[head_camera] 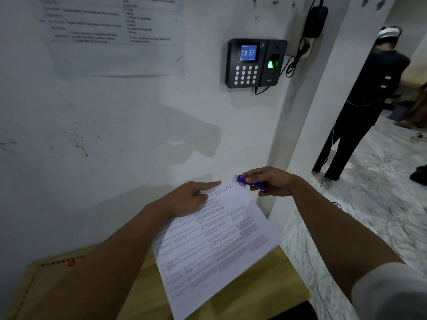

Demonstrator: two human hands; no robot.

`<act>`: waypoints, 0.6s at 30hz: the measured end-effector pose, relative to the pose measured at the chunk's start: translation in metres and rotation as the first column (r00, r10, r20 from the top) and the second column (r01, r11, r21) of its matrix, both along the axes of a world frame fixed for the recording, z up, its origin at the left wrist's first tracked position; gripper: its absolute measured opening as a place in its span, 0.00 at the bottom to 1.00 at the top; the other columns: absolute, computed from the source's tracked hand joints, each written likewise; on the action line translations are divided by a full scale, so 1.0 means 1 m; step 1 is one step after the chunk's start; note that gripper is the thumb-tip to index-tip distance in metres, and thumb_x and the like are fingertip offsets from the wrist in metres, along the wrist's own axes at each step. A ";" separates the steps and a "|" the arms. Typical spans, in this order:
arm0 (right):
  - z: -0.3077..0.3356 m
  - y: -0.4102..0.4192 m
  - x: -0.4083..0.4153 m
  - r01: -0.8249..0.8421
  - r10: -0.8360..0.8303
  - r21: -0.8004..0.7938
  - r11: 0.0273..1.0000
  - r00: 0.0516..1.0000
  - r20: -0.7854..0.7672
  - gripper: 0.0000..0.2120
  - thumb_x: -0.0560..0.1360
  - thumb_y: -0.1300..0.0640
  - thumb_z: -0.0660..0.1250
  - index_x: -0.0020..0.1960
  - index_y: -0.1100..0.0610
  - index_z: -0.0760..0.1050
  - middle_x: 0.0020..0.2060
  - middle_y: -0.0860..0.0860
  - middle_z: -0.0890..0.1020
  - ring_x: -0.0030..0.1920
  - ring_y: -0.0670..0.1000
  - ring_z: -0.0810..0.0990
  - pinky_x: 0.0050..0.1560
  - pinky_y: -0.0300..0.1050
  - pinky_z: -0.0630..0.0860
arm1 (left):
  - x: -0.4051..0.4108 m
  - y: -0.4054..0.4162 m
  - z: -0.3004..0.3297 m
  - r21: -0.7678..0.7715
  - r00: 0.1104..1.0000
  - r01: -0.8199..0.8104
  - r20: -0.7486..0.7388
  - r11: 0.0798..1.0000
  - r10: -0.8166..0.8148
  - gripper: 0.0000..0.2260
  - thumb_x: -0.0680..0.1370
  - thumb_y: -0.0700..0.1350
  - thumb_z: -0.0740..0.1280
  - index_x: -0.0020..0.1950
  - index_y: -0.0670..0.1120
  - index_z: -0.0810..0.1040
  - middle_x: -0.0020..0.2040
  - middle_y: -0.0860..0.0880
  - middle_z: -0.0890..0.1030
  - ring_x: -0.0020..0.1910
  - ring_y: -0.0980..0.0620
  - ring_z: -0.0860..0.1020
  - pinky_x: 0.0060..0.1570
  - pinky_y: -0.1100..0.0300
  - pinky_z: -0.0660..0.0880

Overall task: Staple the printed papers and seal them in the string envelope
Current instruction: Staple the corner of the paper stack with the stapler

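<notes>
head view — two hands, one stapler

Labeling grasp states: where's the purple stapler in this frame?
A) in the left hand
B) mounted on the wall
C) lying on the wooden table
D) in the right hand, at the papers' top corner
D: the right hand grips the purple stapler at the far corner of the printed papers, which the left hand holds.

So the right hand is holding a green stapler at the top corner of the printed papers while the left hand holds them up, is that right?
Not quite. The head view shows the stapler in the right hand is purple, not green. It sits at the top corner of the printed papers, which the left hand holds up.
</notes>
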State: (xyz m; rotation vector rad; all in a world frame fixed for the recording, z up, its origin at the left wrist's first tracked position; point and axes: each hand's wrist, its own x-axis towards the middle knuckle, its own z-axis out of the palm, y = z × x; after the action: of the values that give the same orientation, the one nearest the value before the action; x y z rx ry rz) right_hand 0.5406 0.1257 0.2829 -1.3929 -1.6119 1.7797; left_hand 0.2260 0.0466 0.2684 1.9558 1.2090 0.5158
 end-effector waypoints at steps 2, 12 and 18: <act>0.001 0.000 -0.002 0.005 -0.005 0.003 1.000 1.000 0.005 0.17 0.72 0.53 0.77 0.60 0.54 0.84 0.53 0.52 0.82 0.48 0.50 0.77 0.43 0.47 0.71 | 0.001 -0.003 0.001 0.002 1.000 -0.005 0.018 1.000 0.005 0.26 0.83 0.40 0.57 0.74 0.67 0.69 0.31 0.53 0.71 0.33 0.52 0.67 0.39 0.60 0.70; -0.003 -0.006 -0.007 0.000 0.003 0.052 0.999 0.999 -0.042 0.16 0.72 0.55 0.75 0.58 0.59 0.84 0.46 0.54 0.81 0.42 0.50 0.76 0.42 0.46 0.70 | 0.001 -0.010 0.005 -0.002 0.999 -0.030 0.021 1.000 0.030 0.24 0.84 0.39 0.57 0.75 0.63 0.70 0.29 0.53 0.70 0.29 0.55 0.66 0.36 0.66 0.68; -0.006 -0.008 -0.006 0.030 -0.023 0.068 0.997 0.994 -0.102 0.15 0.74 0.58 0.74 0.58 0.63 0.83 0.41 0.53 0.83 0.38 0.49 0.76 0.43 0.44 0.73 | 0.003 -0.011 0.007 -0.005 0.999 -0.044 0.013 0.999 0.044 0.25 0.84 0.37 0.57 0.75 0.62 0.70 0.25 0.56 0.67 0.26 0.57 0.63 0.33 0.69 0.66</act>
State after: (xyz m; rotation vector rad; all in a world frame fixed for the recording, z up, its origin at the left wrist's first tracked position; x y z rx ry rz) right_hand 0.5349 0.1179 0.2771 -1.2659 -1.5797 1.7333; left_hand 0.2292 0.0361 0.2755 1.9230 1.2462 0.5476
